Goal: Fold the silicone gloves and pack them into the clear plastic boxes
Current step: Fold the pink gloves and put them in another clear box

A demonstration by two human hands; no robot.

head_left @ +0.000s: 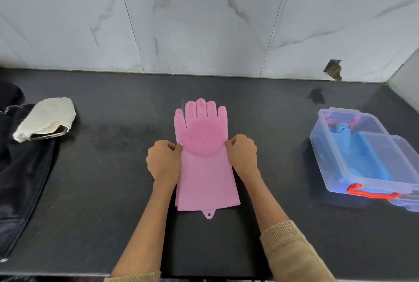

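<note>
Pink silicone gloves (204, 164) lie flat and stacked on the dark counter, fingers pointing toward the wall, bristle pad up. My left hand (164, 160) pinches the left edge at the palm. My right hand (242, 156) pinches the right edge at the same height. At the right stands a clear plastic box (335, 164) with a red handle (371, 193); blue gloves (360, 152) lie inside it. Its clear lid (394, 145) rests partly over the box.
A white cloth (45, 118) wrapped round a metal object lies at the left, next to dark fabric (20, 168). The marble-tiled wall (204, 21) closes the back, with a broken hole (333, 69) at the right. The counter's front edge (68, 275) runs below my arms.
</note>
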